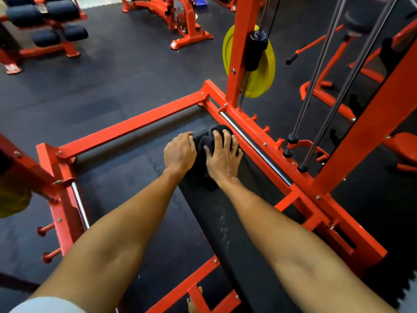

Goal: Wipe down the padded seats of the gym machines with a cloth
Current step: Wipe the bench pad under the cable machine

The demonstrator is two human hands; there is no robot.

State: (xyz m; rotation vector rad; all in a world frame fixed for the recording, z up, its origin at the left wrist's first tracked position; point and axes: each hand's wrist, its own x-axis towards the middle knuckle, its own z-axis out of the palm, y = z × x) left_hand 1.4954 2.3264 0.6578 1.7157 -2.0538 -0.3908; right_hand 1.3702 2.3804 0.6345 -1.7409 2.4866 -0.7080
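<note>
A long black padded bench runs away from me inside an orange machine frame. A dark cloth lies bunched at the bench's far end. My right hand presses down on the cloth, fingers spread and slightly curled over it. Beside it, my left hand grips the far left corner of the pad, fingers bent over the edge. Pale smears show on the pad between my forearms.
The orange frame surrounds the bench, with a chrome rail on its right. A yellow weight plate hangs on the upright. Cables and guide rods rise at right. Other orange machines with black roller pads stand on the dark rubber floor.
</note>
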